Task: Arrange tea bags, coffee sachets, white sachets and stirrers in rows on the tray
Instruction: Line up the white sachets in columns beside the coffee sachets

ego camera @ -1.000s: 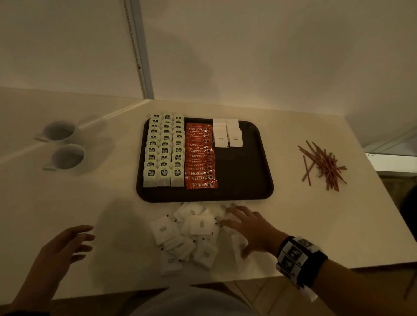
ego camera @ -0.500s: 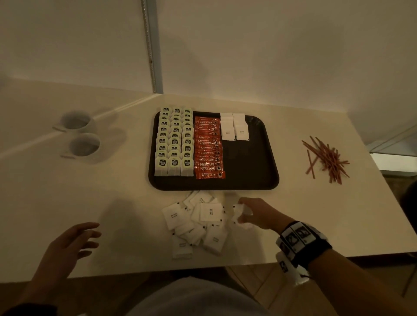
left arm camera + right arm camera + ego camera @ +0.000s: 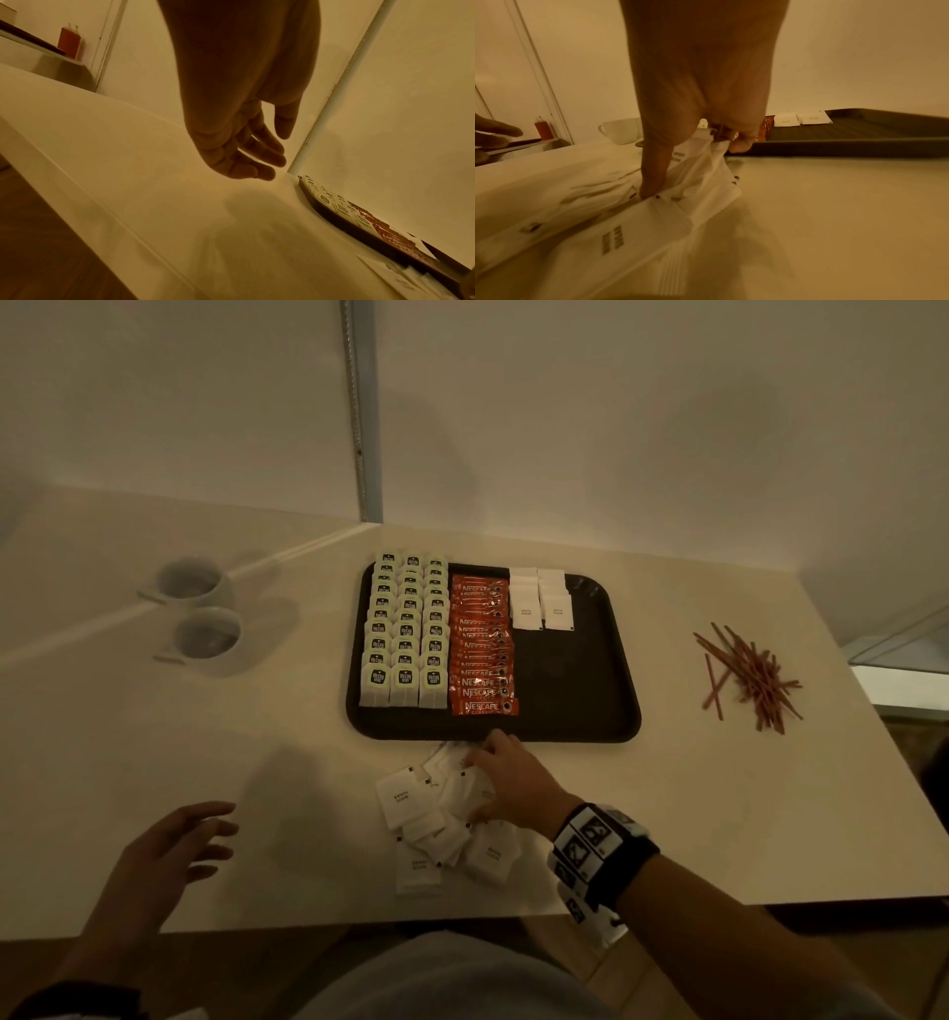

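Two white cups stand on the pale table, one just behind the other and both well to the left of the table's middle, their handles pointing left. Beyond the table's far edge a metal strip runs up the wall. Past the table's left end a red bottle stands on a shelf.

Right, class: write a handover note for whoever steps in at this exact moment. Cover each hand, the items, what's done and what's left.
Left hand: open, hovering over the table, holding nothing.
Right hand: pinching white sachets in the loose pile in front of the tray.
Done: three rows of tea bags and a row of coffee sachets on the tray.
Started: two short rows of white sachets at the tray's far side.
Left: remaining sachets, then the stirrers, untouched on the table to the tray's right.
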Demonstrator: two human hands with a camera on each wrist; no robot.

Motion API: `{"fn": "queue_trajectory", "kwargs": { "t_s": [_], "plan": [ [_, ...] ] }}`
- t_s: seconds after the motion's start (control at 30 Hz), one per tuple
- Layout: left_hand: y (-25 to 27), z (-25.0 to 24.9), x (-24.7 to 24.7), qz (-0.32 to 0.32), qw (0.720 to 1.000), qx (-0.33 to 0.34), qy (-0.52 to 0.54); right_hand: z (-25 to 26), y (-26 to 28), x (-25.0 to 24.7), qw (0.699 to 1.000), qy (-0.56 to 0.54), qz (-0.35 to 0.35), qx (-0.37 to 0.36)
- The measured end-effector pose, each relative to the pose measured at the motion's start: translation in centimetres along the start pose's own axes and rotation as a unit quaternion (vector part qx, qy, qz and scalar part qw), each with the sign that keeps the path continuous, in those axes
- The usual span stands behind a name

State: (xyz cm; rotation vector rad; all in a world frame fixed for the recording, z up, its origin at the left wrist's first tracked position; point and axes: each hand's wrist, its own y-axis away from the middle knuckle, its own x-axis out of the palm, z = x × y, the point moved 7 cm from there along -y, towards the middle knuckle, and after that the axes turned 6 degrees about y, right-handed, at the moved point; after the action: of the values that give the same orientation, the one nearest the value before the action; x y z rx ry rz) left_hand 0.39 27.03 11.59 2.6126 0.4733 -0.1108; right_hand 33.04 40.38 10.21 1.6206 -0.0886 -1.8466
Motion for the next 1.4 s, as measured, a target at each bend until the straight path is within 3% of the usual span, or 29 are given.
{"fn": "queue_trajectory", "kwargs": {
  "t_s": [0.13, 0.4, 0.57, 0.7, 0.8, 0.9, 1.0, 1.07, 1.13, 1.27, 1.4],
  "plan": [
    [0.1, -0.8, 0.8, 0.001, 1.0, 0.005, -0.001, 0.4, -0.3, 0.2, 0.998, 0.049, 0.029, -0.03],
    [-0.8, -3.2, 2.4, 0.006, 0.999, 0.037, -0.008, 0.3, -0.8, -0.8, 0.998, -0.002, 0.066, -0.014],
    [-0.8, -5.7, 4.3, 0.031, 0.998, 0.054, -0.017, -1.3, -0.6, -3.0, 0.982, -0.164, 0.085, 0.03],
    [-1.9, -9.6, 8.3, 0.08, 0.993, 0.086, -0.013, -1.1, -0.6, -8.6, 0.95, -0.308, 0.039, -0.014],
    [-3.2, -12.4, 13.5, 0.178, 0.98, 0.066, 0.066, -0.1, -1.0, -13.1, 0.931, -0.362, -0.001, -0.053],
    [-4.4, -15.2, 19.1, 0.285, 0.943, 0.009, 0.169, 0.8, -1.9, -16.3, 0.894, -0.441, -0.02, -0.072],
    [-4.6, -17.2, 23.4, 0.36, 0.886, -0.068, 0.283, 1.2, -3.1, -18.7, 0.838, -0.535, -0.08, -0.073],
    [-4.6, -17.7, 24.9, 0.363, 0.856, -0.114, 0.349, 1.0, -3.6, -19.8, 0.806, -0.574, -0.135, -0.057],
    [-4.7, -18.2, 25.6, 0.362, 0.842, -0.117, 0.381, 0.5, -3.9, -20.6, 0.793, -0.58, -0.179, -0.041],
    [-6.0, -18.6, 25.9, 0.343, 0.881, -0.093, 0.312, -0.8, -4.2, -20.9, 0.766, -0.595, -0.243, -0.005],
    [-7.4, -18.7, 25.4, 0.319, 0.877, -0.106, 0.343, -2.6, -4.3, -21.6, 0.711, -0.645, -0.279, 0.01]
  ]
}}
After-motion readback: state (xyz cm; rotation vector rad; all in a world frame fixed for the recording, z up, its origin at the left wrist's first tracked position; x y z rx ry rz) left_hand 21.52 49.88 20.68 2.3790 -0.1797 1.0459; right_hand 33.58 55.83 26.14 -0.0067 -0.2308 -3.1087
